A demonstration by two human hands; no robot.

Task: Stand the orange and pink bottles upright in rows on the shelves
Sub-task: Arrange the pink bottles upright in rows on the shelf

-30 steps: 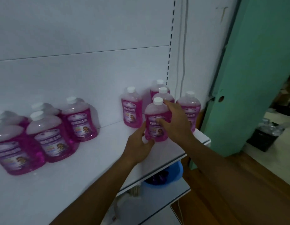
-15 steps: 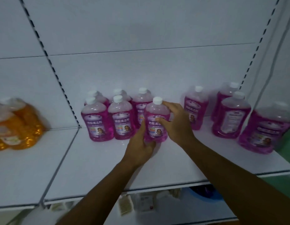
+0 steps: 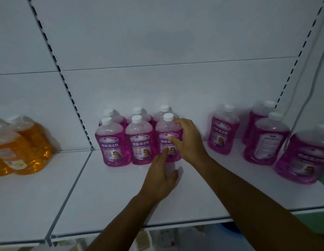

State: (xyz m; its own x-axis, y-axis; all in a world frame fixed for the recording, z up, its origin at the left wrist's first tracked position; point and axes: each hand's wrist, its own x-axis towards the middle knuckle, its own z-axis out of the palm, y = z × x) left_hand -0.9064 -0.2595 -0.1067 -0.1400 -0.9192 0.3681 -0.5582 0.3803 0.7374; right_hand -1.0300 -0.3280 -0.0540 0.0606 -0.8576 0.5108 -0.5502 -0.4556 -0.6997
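1. A pink bottle [image 3: 168, 138] with a white cap was seen standing upright on the white shelf [image 3: 121, 192], at the right end of the front row of a block of six pink bottles.
2. The right hand [image 3: 189, 140] was laid against the right side of that bottle, its fingers up by the shoulder and its thumb across the label; the fingers were only loosely bent, so a firm grip could not be told.
3. The left hand [image 3: 160, 176] was held just in front of the same bottle, its fingers straight and spread, one fingertip at the lower label; nothing was held in it.
4. To the right of that bottle, well apart from it, four more pink bottles [image 3: 266, 140] were seen standing loosely, not in a row.
5. Far to the left of that bottle, on the neighbouring shelf bay, orange bottles [image 3: 21, 147] were seen grouped together, blurred.
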